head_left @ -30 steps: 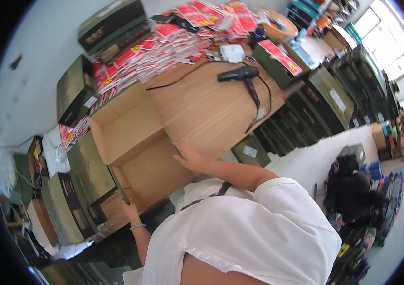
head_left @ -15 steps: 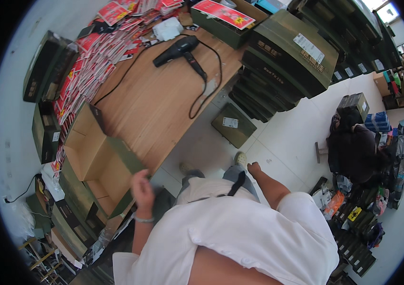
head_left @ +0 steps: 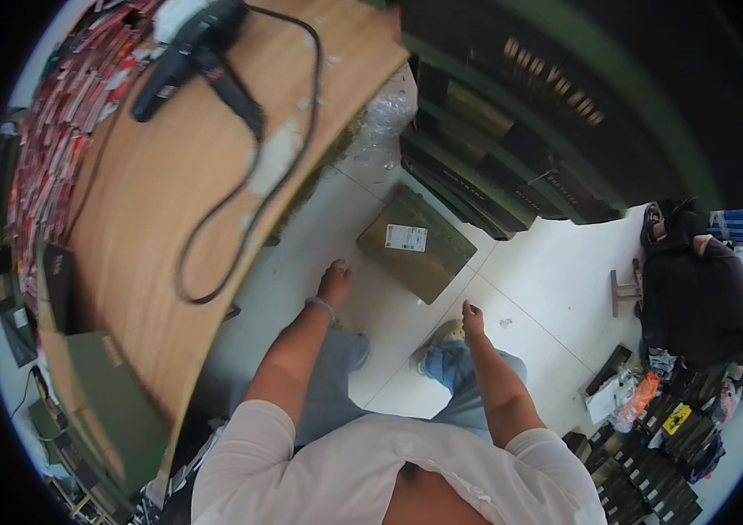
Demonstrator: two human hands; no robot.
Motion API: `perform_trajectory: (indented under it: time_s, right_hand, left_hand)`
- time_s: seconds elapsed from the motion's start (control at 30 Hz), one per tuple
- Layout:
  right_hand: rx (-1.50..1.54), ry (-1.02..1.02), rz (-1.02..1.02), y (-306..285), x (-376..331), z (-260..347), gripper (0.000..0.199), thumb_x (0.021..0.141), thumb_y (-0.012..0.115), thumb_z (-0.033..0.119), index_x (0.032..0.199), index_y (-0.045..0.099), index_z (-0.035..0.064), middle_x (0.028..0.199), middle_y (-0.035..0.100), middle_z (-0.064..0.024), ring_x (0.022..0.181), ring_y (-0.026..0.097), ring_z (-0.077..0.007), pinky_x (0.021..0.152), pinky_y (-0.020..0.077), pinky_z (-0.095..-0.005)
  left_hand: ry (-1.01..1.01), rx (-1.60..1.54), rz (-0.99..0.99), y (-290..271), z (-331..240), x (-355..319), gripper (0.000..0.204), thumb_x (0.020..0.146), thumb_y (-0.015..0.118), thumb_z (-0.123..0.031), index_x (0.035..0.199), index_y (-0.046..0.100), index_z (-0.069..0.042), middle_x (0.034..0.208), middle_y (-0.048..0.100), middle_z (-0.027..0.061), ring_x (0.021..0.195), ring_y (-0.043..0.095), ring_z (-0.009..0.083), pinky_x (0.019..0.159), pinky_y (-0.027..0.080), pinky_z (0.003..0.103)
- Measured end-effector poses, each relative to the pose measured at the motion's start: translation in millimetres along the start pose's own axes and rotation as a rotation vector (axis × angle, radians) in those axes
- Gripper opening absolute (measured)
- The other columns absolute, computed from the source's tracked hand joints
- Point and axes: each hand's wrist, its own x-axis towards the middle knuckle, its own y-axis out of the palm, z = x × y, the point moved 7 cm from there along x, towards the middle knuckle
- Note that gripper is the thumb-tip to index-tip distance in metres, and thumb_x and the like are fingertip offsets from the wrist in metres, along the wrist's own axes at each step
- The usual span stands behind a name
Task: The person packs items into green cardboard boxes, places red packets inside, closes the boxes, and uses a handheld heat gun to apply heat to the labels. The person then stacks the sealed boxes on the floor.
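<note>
I look down at the white tiled floor. My left hand [head_left: 334, 282] reaches down with its fingers together and holds nothing; it is a short way left of a flat olive-green box [head_left: 415, 245] with a white label that lies on the floor. My right hand [head_left: 472, 315] hangs lower, just below and right of that box, also with nothing in it. My legs in blue jeans and a light shoe [head_left: 441, 337] show beneath both hands.
A wooden table [head_left: 170, 227] stands at the left, with a black hair dryer [head_left: 192, 48] and its cord on it and red packets [head_left: 48, 131] along its far side. Stacked dark green boxes [head_left: 511, 166] rise at the upper right. A person in black [head_left: 695, 289] sits at the right.
My view has swung down from the tabletop to the floor. Both hands have left the cardboard box on the table and now reach down toward the green box on the floor.
</note>
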Motion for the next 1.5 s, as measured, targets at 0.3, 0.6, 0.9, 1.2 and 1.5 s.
perform_trajectory:
  time_s: [0.3,0.6,0.9,1.2,1.5]
  right_hand:
    - [0.364,0.109,0.445,136,121,-16,0.099,0.080,0.064,0.069,0.150,0.029,0.0085,0.145,0.044,-0.0128,0.130,0.044,-0.0310,0.106,0.0351,-0.0513]
    - [0.502,0.092,0.446,64,15,73,0.071,0.078,0.066,0.055,0.133,0.054,0.0117,0.133,0.055,-0.0092,0.126,0.044,-0.0255,0.103,0.0318,-0.0365]
    - [0.342,0.202,0.469,-67,-273,211,0.096,0.078,0.056,0.072,0.152,0.026,0.0193,0.158,0.022,-0.0145,0.137,0.026,-0.0460,0.098,0.0241,-0.0757]
    - [0.128,0.051,0.324,-217,-524,366,0.089,0.080,0.052,0.071,0.145,0.039,0.0128,0.147,0.038,-0.0149,0.129,0.037,-0.0380,0.094,0.0340,-0.0704]
    - [0.156,-0.311,0.307,-166,-662,460,0.093,0.080,0.055,0.071,0.146,0.038,0.0088,0.151,0.035,-0.0167,0.138,0.028,-0.0347,0.104,0.0268,-0.0619]
  left_hand:
    - [0.081,0.051,-0.142,107,80,213,0.077,0.084,0.071,-0.048,0.134,0.048,0.005,0.125,0.061,0.0205,0.118,0.056,0.0304,0.101,0.043,0.038]
    - [-0.056,-0.261,-0.023,53,43,101,0.063,0.088,0.059,-0.052,0.115,0.064,0.004,0.111,0.068,0.0183,0.106,0.063,0.0304,0.092,0.046,0.040]
    - [-0.148,-0.005,0.076,-140,-117,-143,0.063,0.088,0.053,-0.051,0.099,0.067,0.010,0.099,0.069,0.0236,0.096,0.065,0.0345,0.085,0.048,0.042]
    - [-0.141,-0.390,0.285,-284,-265,-364,0.058,0.092,0.055,-0.050,0.094,0.070,0.007,0.085,0.067,0.0093,0.077,0.059,0.0162,0.074,0.046,0.030]
    - [0.113,-0.625,-0.020,-428,-256,-447,0.043,0.096,0.054,-0.038,0.089,0.068,0.002,0.079,0.063,0.0020,0.071,0.052,0.0112,0.065,0.042,0.027]
